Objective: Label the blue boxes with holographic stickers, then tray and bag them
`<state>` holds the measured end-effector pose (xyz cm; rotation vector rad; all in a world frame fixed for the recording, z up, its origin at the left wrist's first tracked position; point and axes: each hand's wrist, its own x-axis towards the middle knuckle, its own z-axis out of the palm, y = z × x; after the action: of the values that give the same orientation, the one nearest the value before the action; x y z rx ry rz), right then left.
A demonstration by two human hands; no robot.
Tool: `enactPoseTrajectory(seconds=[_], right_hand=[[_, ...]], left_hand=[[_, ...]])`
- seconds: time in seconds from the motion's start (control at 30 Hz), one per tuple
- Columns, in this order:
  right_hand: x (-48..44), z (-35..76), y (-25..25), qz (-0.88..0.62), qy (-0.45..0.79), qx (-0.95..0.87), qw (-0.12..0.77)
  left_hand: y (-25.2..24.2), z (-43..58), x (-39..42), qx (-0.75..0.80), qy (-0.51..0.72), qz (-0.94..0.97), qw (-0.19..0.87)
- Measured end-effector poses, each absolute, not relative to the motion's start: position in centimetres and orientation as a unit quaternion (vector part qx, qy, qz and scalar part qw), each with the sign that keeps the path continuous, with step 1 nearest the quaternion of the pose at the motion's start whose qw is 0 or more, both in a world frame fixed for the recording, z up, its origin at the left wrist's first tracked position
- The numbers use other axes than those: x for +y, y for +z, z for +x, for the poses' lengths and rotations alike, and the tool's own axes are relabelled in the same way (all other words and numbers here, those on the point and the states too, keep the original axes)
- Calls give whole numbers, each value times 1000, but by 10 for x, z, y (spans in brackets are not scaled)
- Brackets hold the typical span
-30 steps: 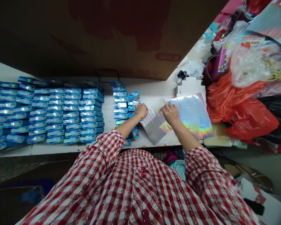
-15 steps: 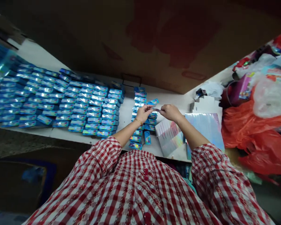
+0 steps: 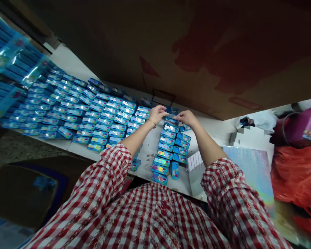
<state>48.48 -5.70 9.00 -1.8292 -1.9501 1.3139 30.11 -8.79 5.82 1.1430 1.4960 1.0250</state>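
My left hand [image 3: 157,113] and my right hand [image 3: 186,117] are raised close together above the far end of a short column of small blue boxes [image 3: 168,145]. Between their fingertips they pinch a thin strip, a small sticker [image 3: 171,113], too small to make out clearly. Below my right forearm lies a holographic sticker sheet [image 3: 197,162] with several white gaps where stickers are gone. A second, full holographic sheet [image 3: 251,169] lies to its right.
Rows of many blue boxes [image 3: 93,114] cover the white table [image 3: 150,155] to the left. A big brown cardboard wall [image 3: 197,52] stands behind. Red plastic bags [image 3: 295,166], a pink box [image 3: 305,124] and white card pieces [image 3: 248,138] crowd the right side.
Both hands left the sticker sheet, lifted a strip from it and carried it leftward and away to the far end of the short column of boxes. The view swung left.
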Motion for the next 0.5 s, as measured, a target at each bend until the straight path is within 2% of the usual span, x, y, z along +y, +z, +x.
enactPoseTrajectory(seconds=[0.1, 0.23, 0.33, 0.5], right_hand=[[-47, 483, 85, -595, 403, -690, 86], [-43, 474, 77, -607, 494, -613, 110], [-38, 464, 67, -655, 491, -563, 112], [-20, 454, 54, -704, 404, -583, 35]], left_hand=[[56, 293, -78, 621, 416, 490, 449], [47, 292, -65, 663, 395, 454, 446], [35, 296, -52, 707, 362, 448, 412], [21, 301, -36, 748, 306, 445, 387]])
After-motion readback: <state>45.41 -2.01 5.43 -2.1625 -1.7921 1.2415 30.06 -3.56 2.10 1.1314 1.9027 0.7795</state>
